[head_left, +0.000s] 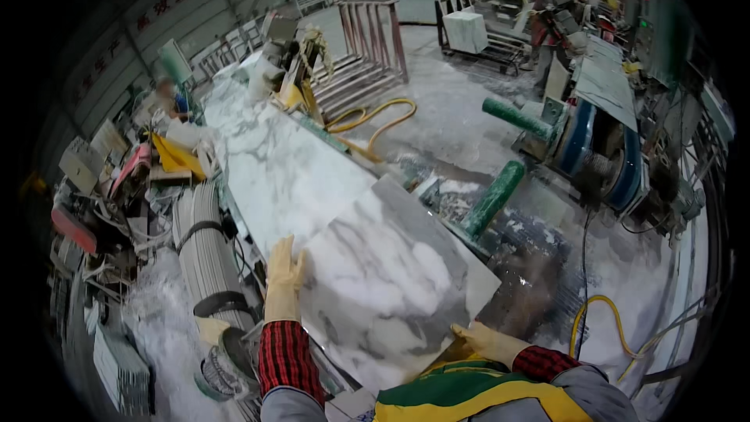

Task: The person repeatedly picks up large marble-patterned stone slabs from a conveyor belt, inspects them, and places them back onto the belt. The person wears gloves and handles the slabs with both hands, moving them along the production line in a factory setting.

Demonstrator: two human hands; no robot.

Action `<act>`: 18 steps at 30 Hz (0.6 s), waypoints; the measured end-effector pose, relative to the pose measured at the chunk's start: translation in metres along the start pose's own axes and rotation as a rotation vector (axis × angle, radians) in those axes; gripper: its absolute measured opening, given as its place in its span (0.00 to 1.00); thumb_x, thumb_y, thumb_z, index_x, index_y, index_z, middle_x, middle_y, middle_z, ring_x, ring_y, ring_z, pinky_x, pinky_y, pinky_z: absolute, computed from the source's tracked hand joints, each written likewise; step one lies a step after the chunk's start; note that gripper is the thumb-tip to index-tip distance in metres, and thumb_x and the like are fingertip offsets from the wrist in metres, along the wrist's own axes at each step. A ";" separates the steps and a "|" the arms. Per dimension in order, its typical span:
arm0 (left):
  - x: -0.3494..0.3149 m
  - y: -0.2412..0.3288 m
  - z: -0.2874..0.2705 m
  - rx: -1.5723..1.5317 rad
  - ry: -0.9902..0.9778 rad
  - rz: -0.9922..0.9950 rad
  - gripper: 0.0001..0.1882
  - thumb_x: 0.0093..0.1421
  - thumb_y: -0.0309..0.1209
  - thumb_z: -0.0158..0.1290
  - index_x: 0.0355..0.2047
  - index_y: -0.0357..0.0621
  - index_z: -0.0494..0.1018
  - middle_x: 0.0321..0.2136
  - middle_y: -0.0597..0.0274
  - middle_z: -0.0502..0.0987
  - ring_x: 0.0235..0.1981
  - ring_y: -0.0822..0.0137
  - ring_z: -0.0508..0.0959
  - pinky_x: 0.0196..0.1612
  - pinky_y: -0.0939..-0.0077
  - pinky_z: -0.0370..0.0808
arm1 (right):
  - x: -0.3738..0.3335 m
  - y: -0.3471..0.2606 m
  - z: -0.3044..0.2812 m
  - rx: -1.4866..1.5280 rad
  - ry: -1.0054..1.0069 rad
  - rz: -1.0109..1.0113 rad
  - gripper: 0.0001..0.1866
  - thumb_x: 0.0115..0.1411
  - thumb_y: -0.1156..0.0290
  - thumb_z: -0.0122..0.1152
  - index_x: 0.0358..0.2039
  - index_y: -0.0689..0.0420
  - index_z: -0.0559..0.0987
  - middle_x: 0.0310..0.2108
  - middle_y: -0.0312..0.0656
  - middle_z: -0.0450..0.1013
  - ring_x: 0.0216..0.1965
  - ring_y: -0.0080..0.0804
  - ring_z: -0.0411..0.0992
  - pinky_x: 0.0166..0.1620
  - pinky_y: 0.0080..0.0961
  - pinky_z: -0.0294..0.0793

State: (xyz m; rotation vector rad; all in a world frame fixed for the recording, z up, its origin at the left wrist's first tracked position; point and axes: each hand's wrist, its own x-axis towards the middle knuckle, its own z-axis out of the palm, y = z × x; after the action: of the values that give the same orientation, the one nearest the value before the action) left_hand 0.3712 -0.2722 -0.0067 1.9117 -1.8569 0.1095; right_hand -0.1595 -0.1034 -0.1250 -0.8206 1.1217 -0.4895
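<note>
A white-and-grey veined marble slab [375, 266], glossy as if wet, lies in front of me at the near end of a long bench. Against its left edge rests my left hand [283, 280], in a pale glove, with the fingers stretched out and apart. My right hand [491, 342], gloved too, grips the slab's near right edge; the thumb shows there and the other fingers are partly hidden. Another long marble surface [281, 164] stretches away beyond the slab. A green and yellow apron [469, 391] covers my front.
Grey ribbed ducting [205, 246] runs along the bench's left. Green cylinders [496, 199] stick out at the right, near a blue-rimmed machine [601, 152]. Yellow hoses [383, 121] lie on the floor. Farther off are a metal rack [375, 39], white blocks [466, 31] and a standing person [543, 23].
</note>
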 end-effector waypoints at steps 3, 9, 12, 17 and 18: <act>0.016 -0.007 0.016 -0.212 -0.241 -0.190 0.34 0.76 0.58 0.50 0.69 0.47 0.76 0.60 0.37 0.82 0.62 0.38 0.80 0.68 0.51 0.75 | 0.007 0.006 -0.001 -0.053 0.084 0.178 0.38 0.70 0.39 0.72 0.40 0.73 0.84 0.37 0.51 0.82 0.36 0.40 0.82 0.39 0.40 0.81; 0.045 0.056 -0.007 -0.127 -0.379 -0.207 0.41 0.72 0.67 0.48 0.49 0.35 0.85 0.45 0.36 0.87 0.51 0.36 0.85 0.55 0.46 0.78 | 0.054 0.059 -0.026 -0.124 -0.149 0.010 0.38 0.77 0.39 0.58 0.54 0.72 0.80 0.44 0.56 0.84 0.39 0.48 0.83 0.51 0.43 0.84; 0.037 0.077 -0.021 -0.156 -0.358 -0.246 0.44 0.71 0.68 0.49 0.48 0.29 0.85 0.41 0.32 0.87 0.48 0.36 0.86 0.54 0.49 0.79 | 0.053 0.054 -0.015 0.066 -0.158 0.181 0.43 0.73 0.45 0.65 0.77 0.61 0.66 0.45 0.56 0.85 0.38 0.57 0.83 0.50 0.42 0.82; 0.018 0.042 -0.072 -0.538 -0.317 -0.309 0.33 0.70 0.52 0.63 0.52 0.26 0.77 0.42 0.41 0.84 0.36 0.50 0.84 0.40 0.57 0.84 | 0.053 0.059 -0.038 -0.941 -0.242 -0.637 0.52 0.68 0.51 0.69 0.85 0.49 0.52 0.49 0.61 0.84 0.43 0.64 0.83 0.49 0.42 0.81; 0.013 0.042 -0.082 -0.805 -0.353 -0.357 0.35 0.70 0.47 0.66 0.60 0.24 0.74 0.48 0.40 0.83 0.36 0.52 0.84 0.38 0.60 0.87 | 0.048 0.058 -0.050 -0.937 -0.246 -0.782 0.50 0.67 0.52 0.70 0.83 0.50 0.56 0.49 0.59 0.85 0.42 0.63 0.83 0.49 0.41 0.81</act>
State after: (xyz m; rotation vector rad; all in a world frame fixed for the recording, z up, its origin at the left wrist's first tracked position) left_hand 0.3530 -0.2525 0.0822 1.6714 -1.3787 -0.9887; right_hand -0.1906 -0.1183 -0.2088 -2.1159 0.7313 -0.4653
